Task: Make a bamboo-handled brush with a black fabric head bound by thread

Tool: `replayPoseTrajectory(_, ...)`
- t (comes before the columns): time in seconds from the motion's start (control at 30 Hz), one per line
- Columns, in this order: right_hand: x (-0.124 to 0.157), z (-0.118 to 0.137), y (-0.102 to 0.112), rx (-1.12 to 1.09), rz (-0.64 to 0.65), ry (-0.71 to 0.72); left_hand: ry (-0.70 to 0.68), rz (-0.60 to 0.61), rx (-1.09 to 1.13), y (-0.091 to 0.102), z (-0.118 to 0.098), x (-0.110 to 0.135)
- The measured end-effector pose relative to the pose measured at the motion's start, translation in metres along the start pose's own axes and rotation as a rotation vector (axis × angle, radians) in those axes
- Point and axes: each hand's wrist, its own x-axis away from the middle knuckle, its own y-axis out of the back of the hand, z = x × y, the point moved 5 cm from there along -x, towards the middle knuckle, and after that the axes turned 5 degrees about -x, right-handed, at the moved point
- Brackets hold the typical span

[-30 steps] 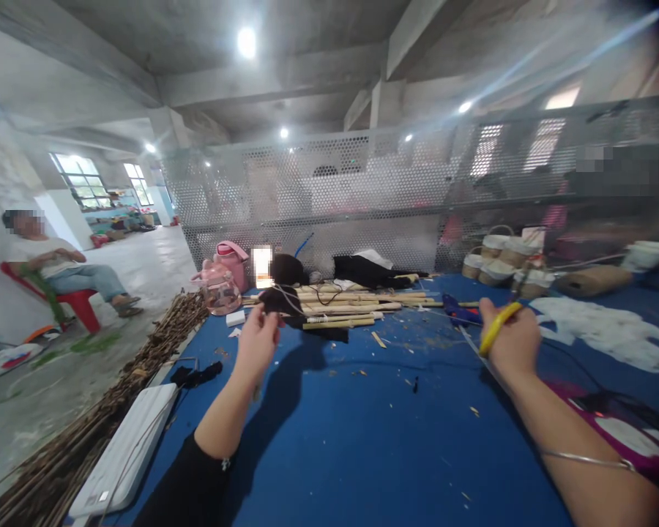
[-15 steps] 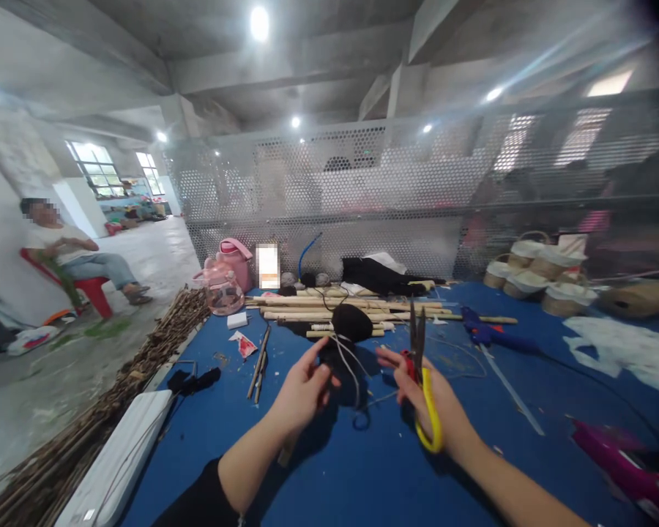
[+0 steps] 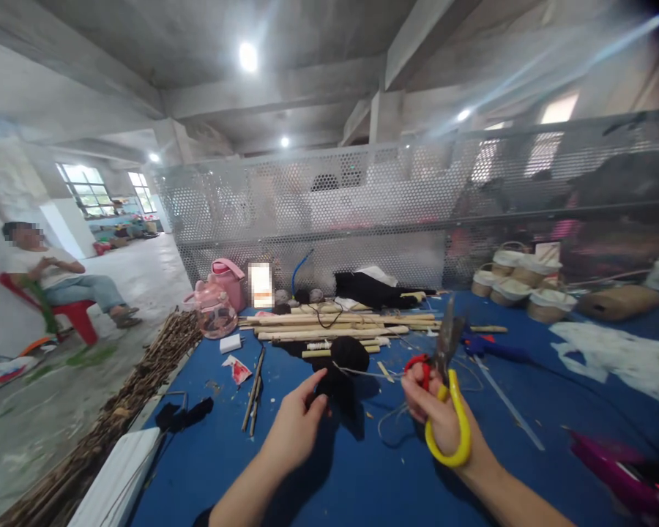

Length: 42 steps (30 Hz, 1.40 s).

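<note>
Although I can't tell whether the left hand (image 3: 299, 423) grips the black bundle (image 3: 350, 355) beside it on the counter (image 3: 384, 487), the right hand (image 3: 444, 424) clutches scissors (image 3: 447, 344); careless turning could snag the grey cord (image 3: 370, 374).

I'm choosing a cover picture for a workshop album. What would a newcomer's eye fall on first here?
Probably the scissors, with their yellow and red handle loops, in the right hand above the blue tabletop. Next might come the round black bundle just beyond the left hand, near the pale sticks. The see-through pink bottle also stands out, at the back left.
</note>
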Motion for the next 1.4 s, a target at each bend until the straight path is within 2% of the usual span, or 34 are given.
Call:
replayPoseTrajectory(0.1,-0.011,-0.002,0.012,0.094,-0.067,-0.023,0.024,0.099,-0.002,0.001,-0.005,0.006)
replayPoseTrajectory(0.17,-0.016,-0.006,0.016,0.218,-0.045,-0.033,0.047,0.184,-0.025,0.000,-0.008,0.011)
replayPoseTrajectory(0.27,-0.021,-0.005,0.016,0.472,0.025,0.099,0.067,0.331,-0.108,-0.006,-0.006,0.017)
replayPoseTrajectory(0.33,-0.022,-0.004,0.015,0.615,0.042,0.206,0.074,0.377,-0.165,-0.008,-0.001,0.018)
replayPoseTrajectory(0.43,-0.022,-0.004,0.016,0.711,0.031,0.290,0.009,0.312,-0.320,-0.005,0.002,0.013)
replayPoseTrajectory(0.53,-0.017,0.000,0.015,0.717,0.024,0.338,-0.131,0.192,-0.542,0.003,-0.002,0.008)
replayPoseTrajectory(0.63,-0.010,0.006,0.009,0.698,0.071,0.345,-0.172,0.083,-0.672,0.010,-0.004,0.004)
replayPoseTrajectory(0.8,-0.002,0.001,-0.001,0.710,0.152,0.278,-0.203,0.035,-0.708,0.011,-0.006,0.004)
replayPoseTrajectory(1.03,-0.008,-0.012,0.005,0.746,0.165,0.273,-0.392,0.106,-0.820,0.011,-0.007,0.000)
replayPoseTrajectory(1.13,-0.008,-0.012,0.004,0.755,0.179,0.272,-0.411,0.104,-0.809,0.014,-0.004,-0.003)
replayPoseTrajectory(1.27,0.004,-0.005,-0.006,0.723,0.259,0.178,-0.389,-0.010,-0.819,0.019,-0.005,-0.005)
replayPoseTrajectory(1.4,0.028,0.001,-0.012,0.664,0.373,0.018,-0.411,-0.135,-0.702,0.020,-0.010,-0.003)
